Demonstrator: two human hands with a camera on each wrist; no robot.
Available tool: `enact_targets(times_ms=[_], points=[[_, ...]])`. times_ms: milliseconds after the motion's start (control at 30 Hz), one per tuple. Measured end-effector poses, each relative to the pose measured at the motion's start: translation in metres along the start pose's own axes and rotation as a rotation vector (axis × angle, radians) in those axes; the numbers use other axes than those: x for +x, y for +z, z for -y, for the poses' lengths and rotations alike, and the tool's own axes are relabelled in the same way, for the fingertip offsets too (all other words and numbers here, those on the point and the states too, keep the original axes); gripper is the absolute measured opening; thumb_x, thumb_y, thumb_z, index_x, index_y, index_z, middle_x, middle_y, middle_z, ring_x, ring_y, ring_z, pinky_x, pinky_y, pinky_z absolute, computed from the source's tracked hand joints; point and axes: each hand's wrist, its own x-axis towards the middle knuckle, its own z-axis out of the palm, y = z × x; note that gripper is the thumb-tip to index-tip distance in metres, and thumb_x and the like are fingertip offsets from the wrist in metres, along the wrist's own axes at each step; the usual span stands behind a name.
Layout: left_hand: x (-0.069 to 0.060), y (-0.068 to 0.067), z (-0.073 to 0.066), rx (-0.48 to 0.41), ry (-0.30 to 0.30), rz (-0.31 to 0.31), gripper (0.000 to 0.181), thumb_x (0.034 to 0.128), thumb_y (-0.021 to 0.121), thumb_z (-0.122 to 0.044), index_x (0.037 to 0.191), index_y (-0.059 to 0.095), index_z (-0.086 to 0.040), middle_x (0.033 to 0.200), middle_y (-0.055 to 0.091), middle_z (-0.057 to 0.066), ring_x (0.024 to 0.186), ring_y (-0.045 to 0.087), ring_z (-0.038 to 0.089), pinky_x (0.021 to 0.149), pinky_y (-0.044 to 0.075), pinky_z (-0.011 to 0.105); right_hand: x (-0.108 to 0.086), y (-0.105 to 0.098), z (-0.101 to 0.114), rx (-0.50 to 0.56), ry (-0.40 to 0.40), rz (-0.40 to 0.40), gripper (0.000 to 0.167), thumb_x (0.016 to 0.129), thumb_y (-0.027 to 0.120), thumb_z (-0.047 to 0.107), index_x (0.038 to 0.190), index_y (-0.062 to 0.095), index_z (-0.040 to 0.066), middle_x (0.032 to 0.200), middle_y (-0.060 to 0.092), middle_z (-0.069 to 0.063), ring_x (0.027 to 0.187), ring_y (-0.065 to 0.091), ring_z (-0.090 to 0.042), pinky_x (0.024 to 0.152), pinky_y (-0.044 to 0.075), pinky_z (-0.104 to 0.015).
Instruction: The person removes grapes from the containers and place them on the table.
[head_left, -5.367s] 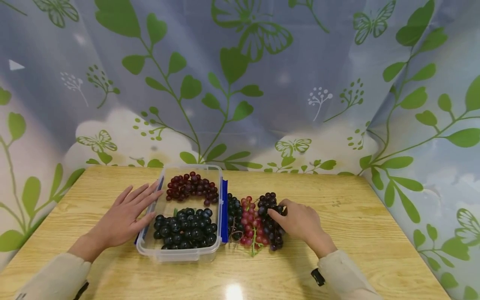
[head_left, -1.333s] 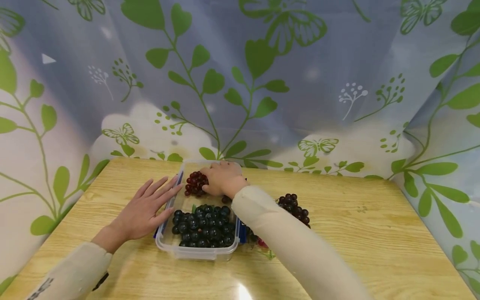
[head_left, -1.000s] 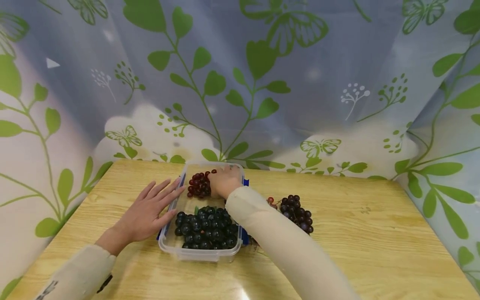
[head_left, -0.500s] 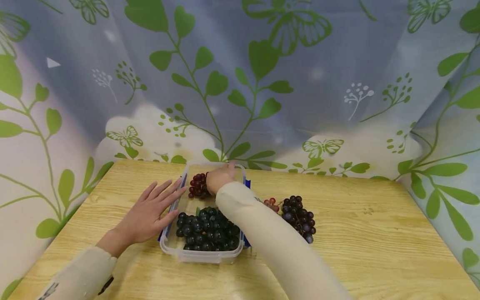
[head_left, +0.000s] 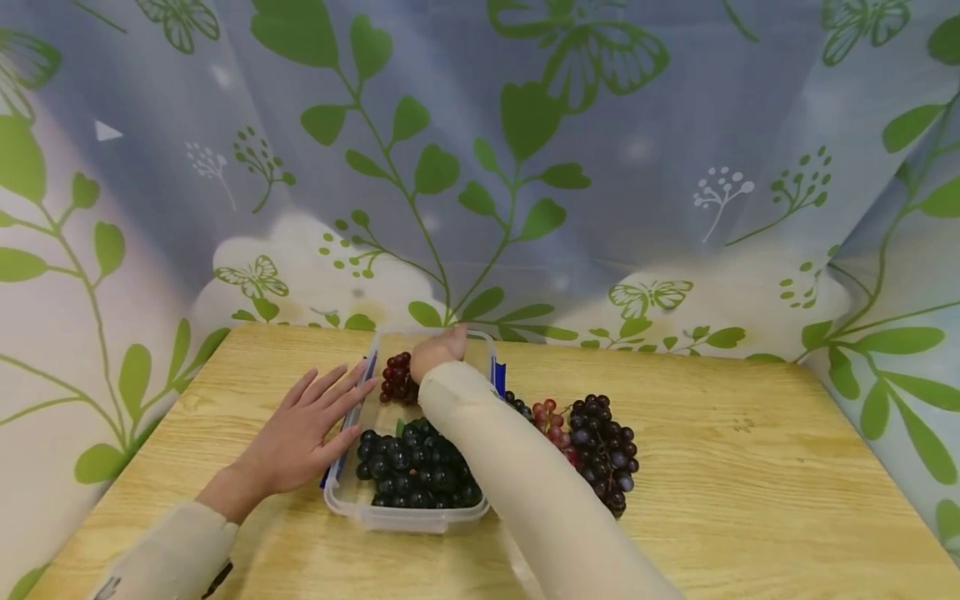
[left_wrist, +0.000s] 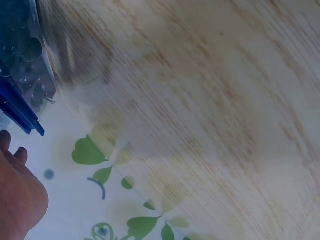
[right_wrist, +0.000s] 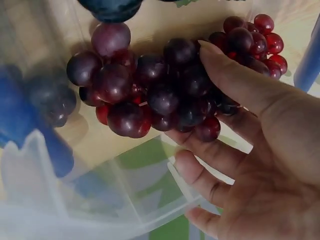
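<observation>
A clear plastic container with blue side clips stands on the table. At its far end lies a bunch of dark red grapes. My right hand reaches inside and pinches these grapes, thumb on top and fingers beneath, as the right wrist view shows. Much of the bunch is hidden by that hand in the head view. Large black grapes fill the near end, partly behind my right sleeve. My left hand has its fingers spread, the tips touching the container's left side.
Right of the container lie more bunches: dark purple grapes, pinkish-red grapes and some black ones, partly covered by my right forearm. A leaf-patterned curtain hangs behind the wooden table.
My right hand has gone from the dark purple bunch outside to the red bunch inside the container. Over the last second its wrist has turned. The left hand keeps its place at the container.
</observation>
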Motion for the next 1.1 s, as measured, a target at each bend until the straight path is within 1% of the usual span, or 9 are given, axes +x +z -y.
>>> enact_targets(times_ms=[200,367,433,667,700,833,933,1033,1100], points=[[0.001,-0.001,-0.001,-0.007,0.009,-0.015,0.064,0.0953,0.056,-0.029,0.153,0.028,-0.023,0.155,0.026,0.006,0.139,0.026,0.032,0.111,0.009,0.053,0.008,0.004,-0.001,-0.012,-0.032,-0.026,0.036,0.102,0.044,0.033,0.138,0.053,0.03,0.149,0.038,0.005,0.143,0.018,-0.028,0.113,0.001,-0.051],[0.0,-0.001,-0.001,-0.005,0.002,-0.004,0.062,0.096,0.054,-0.03,0.152,0.029,-0.021,0.156,0.025,0.006,0.139,0.025,0.032,0.112,0.009,0.053,0.004,0.006,-0.003,-0.029,-0.048,-0.046,0.039,0.1,0.049,0.034,0.138,0.053,0.028,0.145,0.044,0.005,0.142,0.02,-0.027,0.113,0.001,-0.05],[0.0,0.0,-0.001,-0.006,-0.001,0.001,0.06,0.0969,0.053,-0.032,0.152,0.031,-0.019,0.156,0.025,0.006,0.14,0.024,0.032,0.112,0.009,0.052,0.0,0.007,-0.004,-0.038,-0.052,-0.046,0.034,0.099,0.052,0.035,0.131,0.06,0.026,0.134,0.055,0.004,0.142,0.02,-0.027,0.113,0.0,-0.051],[-0.002,0.001,0.001,-0.001,-0.007,-0.004,0.057,0.0992,0.047,-0.038,0.151,0.033,-0.019,0.156,0.026,0.005,0.14,0.024,0.031,0.112,0.008,0.052,-0.011,0.005,-0.006,-0.111,-0.037,-0.007,0.045,0.097,0.052,0.043,0.141,0.048,0.033,0.151,0.033,0.006,0.142,0.019,-0.022,0.113,0.001,-0.052],[-0.002,0.001,0.001,-0.001,-0.006,-0.004,0.057,0.0993,0.047,-0.038,0.151,0.034,-0.018,0.156,0.026,0.005,0.14,0.024,0.031,0.112,0.008,0.052,-0.011,0.005,-0.007,-0.093,-0.048,-0.016,0.043,0.096,0.054,0.043,0.138,0.051,0.032,0.15,0.036,0.005,0.142,0.021,-0.023,0.113,0.001,-0.052],[-0.002,0.002,0.001,0.001,-0.006,0.0,0.056,0.0996,0.047,-0.037,0.151,0.033,-0.018,0.156,0.025,0.005,0.14,0.024,0.031,0.111,0.009,0.053,-0.007,0.007,-0.012,0.022,-0.099,-0.06,0.029,0.091,0.063,0.043,0.115,0.069,0.029,0.133,0.056,0.004,0.139,0.027,-0.027,0.113,0.001,-0.053],[-0.001,0.003,0.001,0.0,-0.007,0.002,0.057,0.0994,0.048,-0.037,0.151,0.033,-0.018,0.156,0.026,0.005,0.14,0.024,0.031,0.111,0.011,0.054,-0.007,0.007,-0.017,0.07,-0.131,-0.079,0.021,0.086,0.069,0.045,0.096,0.073,0.027,0.102,0.069,0.006,0.138,0.031,-0.027,0.113,0.001,-0.054],[-0.001,0.002,0.0,0.0,-0.013,0.008,0.058,0.0995,0.048,-0.037,0.152,0.03,-0.021,0.156,0.025,0.005,0.14,0.023,0.032,0.111,0.011,0.054,-0.009,0.005,-0.02,0.066,-0.169,-0.099,0.019,0.083,0.072,0.044,0.078,0.071,0.026,0.076,0.066,0.007,0.133,0.038,-0.027,0.112,0.003,-0.056],[-0.002,0.001,0.0,0.0,-0.016,0.009,0.059,0.0991,0.048,-0.036,0.152,0.029,-0.021,0.156,0.025,0.006,0.14,0.023,0.032,0.111,0.01,0.054,-0.011,0.003,-0.023,0.074,-0.199,-0.12,0.027,0.083,0.072,0.041,0.064,0.062,0.025,0.061,0.058,0.007,0.13,0.041,-0.028,0.111,0.003,-0.057]])
